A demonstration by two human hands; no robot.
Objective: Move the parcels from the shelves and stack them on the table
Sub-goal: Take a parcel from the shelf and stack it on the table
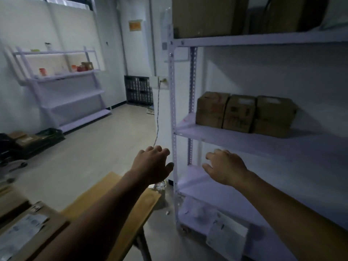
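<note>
We count three boxes [243,113] on middle shelf [244,143], two big boxes [207,16] above; left hand [152,164], right hand [226,166] both spread, empty.

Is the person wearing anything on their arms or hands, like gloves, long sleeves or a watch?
No. The left hand and the right hand are bare, with no gloves. The forearms are uncovered as far as the picture reaches, with no sleeve edge in view. No watch, bracelet or ring shows, though the picture is dim and slightly blurred.
</note>
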